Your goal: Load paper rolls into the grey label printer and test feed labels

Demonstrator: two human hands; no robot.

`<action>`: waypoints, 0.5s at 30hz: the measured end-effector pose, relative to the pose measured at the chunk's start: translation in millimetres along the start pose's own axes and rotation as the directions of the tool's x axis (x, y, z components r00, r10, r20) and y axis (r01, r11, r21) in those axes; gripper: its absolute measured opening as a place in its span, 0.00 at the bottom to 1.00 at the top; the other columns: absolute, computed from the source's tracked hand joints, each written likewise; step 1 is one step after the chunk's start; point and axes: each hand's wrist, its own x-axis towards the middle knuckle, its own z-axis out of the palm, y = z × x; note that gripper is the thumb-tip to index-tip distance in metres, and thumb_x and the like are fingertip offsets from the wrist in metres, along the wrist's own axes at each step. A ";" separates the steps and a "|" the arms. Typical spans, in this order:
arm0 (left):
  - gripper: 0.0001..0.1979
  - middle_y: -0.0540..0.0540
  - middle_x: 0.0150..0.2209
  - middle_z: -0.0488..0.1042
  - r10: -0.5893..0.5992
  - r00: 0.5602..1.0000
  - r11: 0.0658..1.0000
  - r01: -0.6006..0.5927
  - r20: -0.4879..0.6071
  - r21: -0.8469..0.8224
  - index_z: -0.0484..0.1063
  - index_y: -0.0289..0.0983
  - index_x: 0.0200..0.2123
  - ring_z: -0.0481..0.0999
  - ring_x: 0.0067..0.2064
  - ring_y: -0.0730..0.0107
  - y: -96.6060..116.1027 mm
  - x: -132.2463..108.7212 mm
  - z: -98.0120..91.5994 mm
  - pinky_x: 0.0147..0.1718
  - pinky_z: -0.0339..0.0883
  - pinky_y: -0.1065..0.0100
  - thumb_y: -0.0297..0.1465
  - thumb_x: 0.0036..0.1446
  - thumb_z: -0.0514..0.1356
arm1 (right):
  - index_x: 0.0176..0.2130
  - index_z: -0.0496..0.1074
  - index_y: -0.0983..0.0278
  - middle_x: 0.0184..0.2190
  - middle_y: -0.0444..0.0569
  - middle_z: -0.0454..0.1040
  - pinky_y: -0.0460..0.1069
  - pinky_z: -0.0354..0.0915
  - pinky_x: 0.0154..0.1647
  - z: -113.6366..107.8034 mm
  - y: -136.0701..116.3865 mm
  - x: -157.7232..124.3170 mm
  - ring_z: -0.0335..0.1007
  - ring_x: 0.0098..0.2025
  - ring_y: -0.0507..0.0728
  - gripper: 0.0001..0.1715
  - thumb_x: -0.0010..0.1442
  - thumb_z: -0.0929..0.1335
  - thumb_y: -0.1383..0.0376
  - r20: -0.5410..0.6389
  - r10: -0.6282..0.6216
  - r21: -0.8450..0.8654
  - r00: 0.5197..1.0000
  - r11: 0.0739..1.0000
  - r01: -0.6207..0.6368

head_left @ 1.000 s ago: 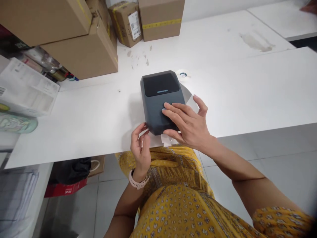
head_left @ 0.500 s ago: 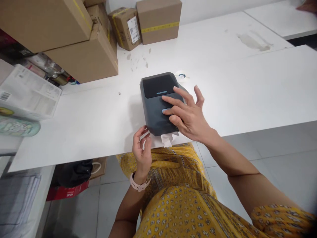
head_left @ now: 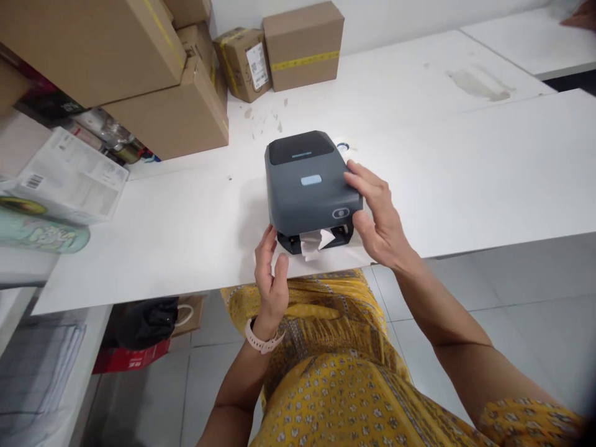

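Observation:
A dark grey label printer [head_left: 298,197] stands near the table's front edge. Its top cover is raised at the front, leaving a gap above the black base [head_left: 289,243]. Crumpled white paper [head_left: 313,245] sticks out of that gap. A light blue button [head_left: 311,180] shows on the cover. My right hand [head_left: 376,208] holds the cover's right side, fingers along the edge and thumb near the front corner. At the left front corner is my left hand [head_left: 271,273], its fingers stretched out and thumb apart; their tips are partly hidden by the printer.
A small roll of tape or labels [head_left: 343,147] lies behind the printer. Cardboard boxes [head_left: 305,49] stand along the wall, with larger ones [head_left: 172,112] stacked at left. A white carton [head_left: 77,177] and a green can-like object [head_left: 44,230] are at far left. Someone's hand [head_left: 580,15] shows at top right.
My right hand has shifted from the button on top to the cover's right side. The printer's cover has risen at the front, exposing the base. My left hand stays by the left corner.

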 end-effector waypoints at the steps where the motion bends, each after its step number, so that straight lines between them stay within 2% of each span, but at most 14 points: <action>1: 0.24 0.43 0.72 0.67 0.008 1.000 1.000 -0.008 -0.010 -0.001 0.68 0.49 0.69 0.66 0.73 0.52 1.4 3.4 1.3 0.72 0.62 0.48 0.42 0.73 0.57 | 0.75 0.54 0.47 0.76 0.49 0.58 0.71 0.56 0.75 -1.0 -0.5 4.3 0.54 0.77 0.67 0.33 0.77 0.53 0.47 -0.006 -0.008 0.012 1.000 1.000 0.008; 5: 0.22 0.41 0.69 0.71 0.029 0.999 1.000 -0.029 -0.041 0.013 0.70 0.47 0.67 0.71 0.70 0.52 7.3 18.3 5.7 0.68 0.68 0.50 0.41 0.73 0.57 | 0.76 0.48 0.47 0.76 0.48 0.57 0.73 0.56 0.74 -1.3 -2.6 30.5 0.52 0.78 0.69 0.36 0.76 0.49 0.44 -0.013 -0.058 0.006 0.998 0.998 0.058; 7: 0.21 0.40 0.67 0.72 0.080 0.996 0.995 -0.078 -0.034 0.062 0.72 0.46 0.65 0.72 0.69 0.53 10.5 24.3 4.6 0.66 0.69 0.50 0.40 0.72 0.59 | 0.75 0.50 0.48 0.75 0.48 0.58 0.73 0.57 0.74 -1.5 -3.2 47.9 0.55 0.77 0.69 0.37 0.76 0.47 0.42 -0.037 -0.071 -0.004 0.997 0.998 0.071; 9: 0.19 0.40 0.67 0.73 0.171 0.985 0.974 -0.171 0.009 0.148 0.74 0.45 0.62 0.72 0.68 0.54 14.2 28.0 1.7 0.67 0.68 0.48 0.36 0.71 0.60 | 0.72 0.57 0.48 0.72 0.47 0.64 0.70 0.60 0.73 -2.5 -3.5 67.9 0.60 0.74 0.67 0.39 0.75 0.46 0.40 -0.079 -0.053 0.004 0.995 0.999 0.054; 11: 0.16 0.40 0.66 0.74 0.295 0.951 0.921 -0.308 0.089 0.240 0.76 0.44 0.59 0.72 0.68 0.54 17.6 28.8 -0.8 0.67 0.67 0.46 0.32 0.70 0.59 | 0.67 0.64 0.48 0.68 0.47 0.70 0.64 0.63 0.72 -3.7 -3.1 89.3 0.66 0.70 0.64 0.39 0.74 0.46 0.38 -0.114 -0.016 0.039 0.993 0.999 0.021; 15: 0.14 0.40 0.60 0.79 0.488 0.842 0.765 -0.539 0.229 0.352 0.80 0.41 0.50 0.73 0.67 0.54 17.0 22.7 -0.4 0.62 0.72 0.45 0.24 0.68 0.57 | 0.59 0.70 0.47 0.59 0.46 0.76 0.59 0.69 0.65 -4.4 -0.7 125.9 0.73 0.63 0.63 0.41 0.71 0.46 0.35 -0.140 0.020 0.095 0.990 0.995 -0.007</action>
